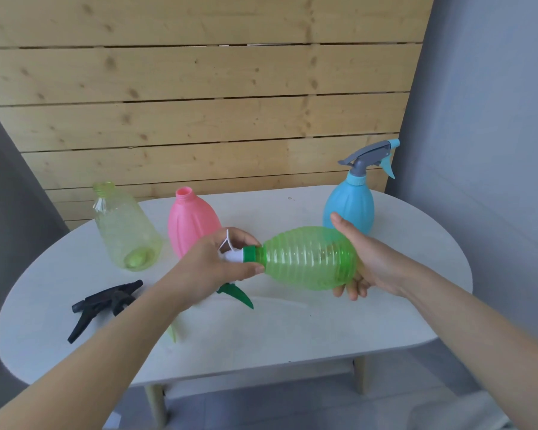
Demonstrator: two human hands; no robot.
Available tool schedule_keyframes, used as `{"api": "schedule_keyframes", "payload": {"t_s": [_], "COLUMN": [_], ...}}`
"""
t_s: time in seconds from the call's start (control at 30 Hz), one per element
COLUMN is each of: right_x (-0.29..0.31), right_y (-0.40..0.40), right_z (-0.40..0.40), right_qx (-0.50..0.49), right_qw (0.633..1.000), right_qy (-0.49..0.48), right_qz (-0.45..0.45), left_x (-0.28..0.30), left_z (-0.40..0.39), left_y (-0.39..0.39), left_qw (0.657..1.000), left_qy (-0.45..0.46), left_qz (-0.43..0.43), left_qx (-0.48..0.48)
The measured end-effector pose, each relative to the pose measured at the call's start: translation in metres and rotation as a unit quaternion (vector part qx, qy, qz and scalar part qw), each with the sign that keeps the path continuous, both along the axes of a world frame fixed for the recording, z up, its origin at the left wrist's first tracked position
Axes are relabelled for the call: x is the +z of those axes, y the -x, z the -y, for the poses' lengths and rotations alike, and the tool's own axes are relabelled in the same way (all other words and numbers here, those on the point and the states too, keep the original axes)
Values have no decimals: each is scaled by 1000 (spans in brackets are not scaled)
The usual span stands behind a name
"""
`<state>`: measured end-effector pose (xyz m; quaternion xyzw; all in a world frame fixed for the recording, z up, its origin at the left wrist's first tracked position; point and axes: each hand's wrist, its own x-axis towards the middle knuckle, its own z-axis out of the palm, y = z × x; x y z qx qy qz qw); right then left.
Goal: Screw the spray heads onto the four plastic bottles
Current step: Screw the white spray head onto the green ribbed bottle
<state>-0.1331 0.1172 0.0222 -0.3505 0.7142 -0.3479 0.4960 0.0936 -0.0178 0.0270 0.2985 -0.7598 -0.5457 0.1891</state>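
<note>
Head view: at frame centre, the ribbed translucent green plastic bottle is held sideways, cupped by the right hand, so its green-collared white spray head, closed inside the left hand, can be turned.

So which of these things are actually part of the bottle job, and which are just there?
Part of the job:
green bottle, held sideways in both hands
its white-and-green spray head
blue bottle, head already on
pink bottle, open neck
clear bottle, open neck
black spray head, loose

Just there:
white table
wooden slat wall
</note>
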Motion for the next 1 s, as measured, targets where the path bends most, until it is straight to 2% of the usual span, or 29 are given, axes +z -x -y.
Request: {"api": "schedule_keyframes", "payload": {"t_s": [0.07,0.13,0.2,0.27,0.33,0.43,0.5,0.57,0.67,0.73,0.87,0.93,1.0], "right_x": [-2,-1,1,2,3,4,2,-1,2,2,3,0,-1], "right_y": [1,1,0,2,5,1,-1,0,2,5,1,-1,-3], "right_z": [-1,-1,1,1,2,2,2,4,4,3,2,2,2], "right_qx": [8,11,-16,-28,-23,-25,-10,-1,-26,-4,-1,10,7], "right_qw": [999,997,981,966,973,997,1000,999,979,976,997,996,982], "right_qy": [-29,-10,68,146,155,71,17,28,135,167,65,48,97], "right_qz": [10,82,179,213,168,15,-15,34,153,137,34,70,160], "left_x": [-2,-4,-5,-4,-2,-4,-6,-7,-6,-4,-4,-4,-5], "left_z": [1,2,3,6,9,6,4,5,7,8,8,8,10], "left_y": [1,2,5,5,2,0,2,3,3,2,0,-1,-2], "left_qw": [1000,1000,999,999,999,999,999,999,999,998,999,999,999], "left_qy": [12,9,-6,-14,-8,-2,-6,-9,-24,-30,-18,-25,-44], "left_qz": [10,12,11,18,31,42,34,33,41,41,24,29,29], "left_qx": [-1,12,36,47,33,-2,-2,13,27,22,-19,-15,4]}}
